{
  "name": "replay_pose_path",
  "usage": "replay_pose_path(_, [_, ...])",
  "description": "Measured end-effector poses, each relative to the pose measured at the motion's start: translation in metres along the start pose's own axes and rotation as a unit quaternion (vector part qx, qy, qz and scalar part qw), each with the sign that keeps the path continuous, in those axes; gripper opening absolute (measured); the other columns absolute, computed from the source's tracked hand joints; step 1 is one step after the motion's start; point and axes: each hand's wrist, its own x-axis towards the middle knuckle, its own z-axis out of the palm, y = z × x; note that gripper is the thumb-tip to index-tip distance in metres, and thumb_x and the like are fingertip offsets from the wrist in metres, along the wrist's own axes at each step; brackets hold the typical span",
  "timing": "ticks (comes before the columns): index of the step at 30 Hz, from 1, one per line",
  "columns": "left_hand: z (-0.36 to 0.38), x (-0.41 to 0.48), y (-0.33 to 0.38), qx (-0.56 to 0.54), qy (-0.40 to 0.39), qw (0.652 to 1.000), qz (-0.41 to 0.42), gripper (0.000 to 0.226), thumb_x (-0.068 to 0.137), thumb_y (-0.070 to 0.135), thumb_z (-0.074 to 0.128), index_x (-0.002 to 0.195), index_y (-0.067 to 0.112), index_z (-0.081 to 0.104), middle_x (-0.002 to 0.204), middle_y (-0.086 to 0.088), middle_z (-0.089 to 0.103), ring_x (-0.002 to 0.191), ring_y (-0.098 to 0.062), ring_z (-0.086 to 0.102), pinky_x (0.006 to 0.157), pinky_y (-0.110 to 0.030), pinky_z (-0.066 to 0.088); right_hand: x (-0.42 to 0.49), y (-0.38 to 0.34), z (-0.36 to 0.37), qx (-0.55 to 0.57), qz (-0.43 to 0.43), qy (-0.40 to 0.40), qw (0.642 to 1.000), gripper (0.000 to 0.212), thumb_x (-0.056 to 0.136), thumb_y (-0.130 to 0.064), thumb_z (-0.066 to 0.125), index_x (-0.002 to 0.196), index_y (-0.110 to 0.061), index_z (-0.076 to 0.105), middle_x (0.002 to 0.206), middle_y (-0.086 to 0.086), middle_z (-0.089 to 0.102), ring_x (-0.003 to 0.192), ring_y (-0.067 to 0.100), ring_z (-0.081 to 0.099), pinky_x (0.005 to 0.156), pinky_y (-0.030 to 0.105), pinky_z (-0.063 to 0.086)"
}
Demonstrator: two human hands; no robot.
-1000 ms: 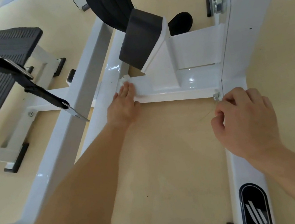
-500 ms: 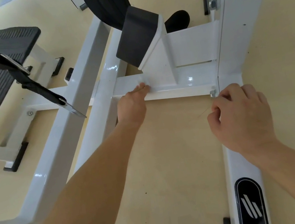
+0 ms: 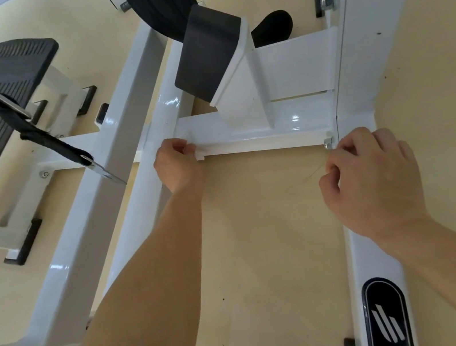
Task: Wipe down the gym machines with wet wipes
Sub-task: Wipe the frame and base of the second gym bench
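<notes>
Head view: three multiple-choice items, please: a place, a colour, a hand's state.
1. The left hand is: A on a dumbbell; B at the front edge of the white crossbar; C on a bottle.
2. The angled pad above it is: A red; B black; C blue.
3. The left hand's fingers: A lie flat, empty; B point upward; C curl on a white wipe.
B, its fingers meet the bar's near edge; B, the pad is plainly black; C, the wipe pokes out beneath them.
</notes>
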Motion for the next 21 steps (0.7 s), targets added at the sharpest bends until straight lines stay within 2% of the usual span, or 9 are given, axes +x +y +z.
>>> replay_pose_path(3, [0.001,0.005,0.004,-0.047,0.015,0.996,-0.080,0.030,0.090,0.020,0.072,0.116,0.018,0.059,0.109,0.005,0.063,0.097,-0.015,0.060,0.084,-0.033,0.050,0.000,0.001,0.000,0.001,-0.001,-0.005,1.000,0.011,0.078,-0.017,0.058,0.073,-0.011,0.066,0.089,0.007,0.054,0.080,0.033,0.045,0.067,0.043,0.037])
replay_pose_path(5, [0.003,0.005,0.004,-0.048,0.023,0.993,-0.103,0.035,0.089,0.023,0.073,0.121,0.019,0.059,0.114,0.005,0.064,0.102,-0.016,0.061,0.087,-0.033,0.050,0.000,0.001,0.000,0.003,0.001,-0.005,1.000,0.012,0.079,-0.017,0.058,0.073,-0.011,0.066,0.089,0.007,0.054,0.080,0.032,0.045,0.067,0.043,0.037])
replay_pose_path(9, [0.007,0.002,0.003,-0.047,0.027,0.992,-0.114,0.019,0.095,0.021,0.066,0.114,0.016,0.068,0.105,0.004,0.068,0.089,-0.012,0.057,0.080,-0.025,0.044,0.001,0.000,-0.002,0.006,0.005,-0.009,1.000,0.011,0.078,-0.018,0.059,0.074,-0.011,0.067,0.090,0.007,0.054,0.081,0.032,0.045,0.068,0.042,0.037])
replay_pose_path(11, [0.012,-0.002,0.004,-0.054,0.014,0.990,-0.128,0.018,0.096,0.021,0.066,0.112,0.014,0.069,0.099,0.004,0.066,0.089,-0.013,0.056,0.081,-0.023,0.043,0.002,-0.001,-0.002,0.008,0.004,-0.012,1.000,0.011,0.078,-0.018,0.059,0.074,-0.011,0.067,0.090,0.007,0.054,0.081,0.032,0.045,0.068,0.042,0.037])
replay_pose_path(14, [0.020,-0.009,0.005,-0.078,-0.012,0.986,-0.145,0.016,0.095,0.022,0.068,0.107,0.013,0.072,0.091,0.004,0.065,0.095,-0.019,0.065,0.083,-0.025,0.047,0.002,-0.001,-0.003,0.007,0.005,-0.013,1.000,0.013,0.078,-0.019,0.057,0.074,-0.011,0.067,0.090,0.007,0.054,0.081,0.032,0.045,0.068,0.043,0.038])
replay_pose_path(19, [0.012,0.005,0.004,-0.077,0.032,0.975,-0.206,0.024,0.096,0.019,0.063,0.118,0.015,0.072,0.113,-0.004,0.072,0.105,-0.024,0.067,0.083,-0.025,0.046,0.002,-0.003,-0.004,0.003,0.003,-0.015,1.000,0.027,0.080,-0.024,0.044,0.074,-0.012,0.067,0.090,0.006,0.054,0.081,0.031,0.045,0.068,0.043,0.038])
replay_pose_path(21, [0.016,-0.003,0.010,-0.094,0.023,0.973,-0.210,0.022,0.095,0.021,0.064,0.114,0.015,0.073,0.112,-0.005,0.073,0.105,-0.025,0.068,0.081,-0.025,0.046,0.003,-0.003,-0.004,0.002,0.005,-0.018,1.000,0.029,0.080,-0.026,0.042,0.074,-0.012,0.067,0.091,0.006,0.053,0.082,0.031,0.045,0.069,0.043,0.039])
